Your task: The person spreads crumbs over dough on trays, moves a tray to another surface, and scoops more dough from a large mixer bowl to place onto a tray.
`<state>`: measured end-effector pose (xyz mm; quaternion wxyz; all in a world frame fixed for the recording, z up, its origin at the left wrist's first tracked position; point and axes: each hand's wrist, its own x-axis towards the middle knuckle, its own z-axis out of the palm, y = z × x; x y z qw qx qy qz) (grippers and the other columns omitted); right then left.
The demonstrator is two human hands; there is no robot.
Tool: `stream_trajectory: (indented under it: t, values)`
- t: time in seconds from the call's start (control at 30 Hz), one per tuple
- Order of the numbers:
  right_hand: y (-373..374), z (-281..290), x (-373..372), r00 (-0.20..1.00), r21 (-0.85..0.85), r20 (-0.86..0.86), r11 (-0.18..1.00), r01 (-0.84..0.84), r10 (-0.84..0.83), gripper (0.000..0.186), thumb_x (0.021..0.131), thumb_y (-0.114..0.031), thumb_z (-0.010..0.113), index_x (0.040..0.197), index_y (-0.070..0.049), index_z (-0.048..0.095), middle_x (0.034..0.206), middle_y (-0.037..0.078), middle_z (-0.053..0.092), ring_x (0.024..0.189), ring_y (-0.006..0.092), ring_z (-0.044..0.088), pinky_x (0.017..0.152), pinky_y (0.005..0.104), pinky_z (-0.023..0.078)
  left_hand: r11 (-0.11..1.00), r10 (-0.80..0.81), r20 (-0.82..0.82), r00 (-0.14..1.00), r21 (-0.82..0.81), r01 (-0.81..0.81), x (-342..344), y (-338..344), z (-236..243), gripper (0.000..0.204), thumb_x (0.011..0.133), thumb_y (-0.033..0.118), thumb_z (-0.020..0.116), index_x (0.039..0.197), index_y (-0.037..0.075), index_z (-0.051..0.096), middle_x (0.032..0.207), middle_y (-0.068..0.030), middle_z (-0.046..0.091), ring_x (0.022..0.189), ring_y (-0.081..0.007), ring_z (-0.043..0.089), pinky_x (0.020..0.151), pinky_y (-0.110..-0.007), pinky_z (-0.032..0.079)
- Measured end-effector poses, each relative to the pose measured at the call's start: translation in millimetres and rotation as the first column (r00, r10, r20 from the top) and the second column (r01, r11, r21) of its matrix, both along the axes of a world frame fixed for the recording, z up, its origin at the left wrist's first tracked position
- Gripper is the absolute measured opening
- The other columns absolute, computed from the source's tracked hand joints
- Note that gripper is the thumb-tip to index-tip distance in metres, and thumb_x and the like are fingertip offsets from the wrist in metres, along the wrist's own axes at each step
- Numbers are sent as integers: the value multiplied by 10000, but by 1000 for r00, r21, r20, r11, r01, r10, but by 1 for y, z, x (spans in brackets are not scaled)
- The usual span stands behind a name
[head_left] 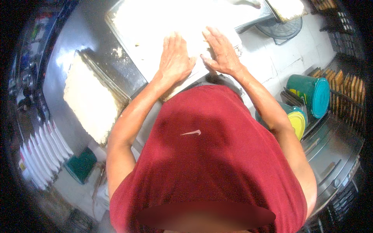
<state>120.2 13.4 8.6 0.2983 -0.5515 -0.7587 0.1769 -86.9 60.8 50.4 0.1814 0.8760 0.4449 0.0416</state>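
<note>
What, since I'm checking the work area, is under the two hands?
The left hand and right hand appear to rest on a glaring white surface. The spots beneath them are covered; glare washes out the surface's detail.

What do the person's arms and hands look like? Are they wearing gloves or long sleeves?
No gloves! The left hand and right hand are bare, and I see no watch or bracelet. No long sleeves either: both arms are bare past the elbows. The dark red shirt has a small, pale, curved mark.
</note>
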Motion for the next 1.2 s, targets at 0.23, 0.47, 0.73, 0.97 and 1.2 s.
stream_trajectory:
  t: [0.23,0.47,0.73,0.97,1.2]
  values:
    - [10,6,3,989,-39,-103,994,102,-106,795,800,-186,751,1506,-51,412,1566,228,374,1445,423,362,1202,497,309,988,-141,13,990,68,140,13,17,-5,689,955,351,583,1377,-176,441,1536,-368,328,1481,-477,253,1231,-564,153]
    - [15,10,2,977,-62,-94,980,189,-194,796,801,-180,731,1511,-53,394,1566,233,367,1471,427,320,1215,505,287,980,-181,-18,983,79,182,18,46,-14,671,955,335,566,1376,-174,446,1548,-360,322,1486,-477,245,1235,-558,147]
    - [24,5,8,976,-102,-61,974,200,-207,848,787,-189,719,1543,-67,354,1593,235,323,1497,421,273,1240,514,235,992,-109,48,993,68,105,18,73,-7,664,970,335,528,1361,-195,441,1526,-380,340,1485,-483,241,1235,-558,143]
    - [37,10,17,984,-143,-62,977,157,-167,890,764,-235,726,1540,-20,345,1613,248,296,1497,450,263,1240,503,240,970,17,30,999,242,-24,28,130,-47,651,989,319,494,1372,-202,419,1550,-400,271,1473,-507,241,1231,-573,133]
    - [80,29,51,970,-139,-219,987,79,-108,877,807,-270,670,1555,2,304,1592,271,326,1487,419,299,1233,472,244,992,-34,86,996,124,23,39,109,-27,653,1016,329,436,1398,-198,392,1577,-389,231,1498,-496,200,1241,-565,106]
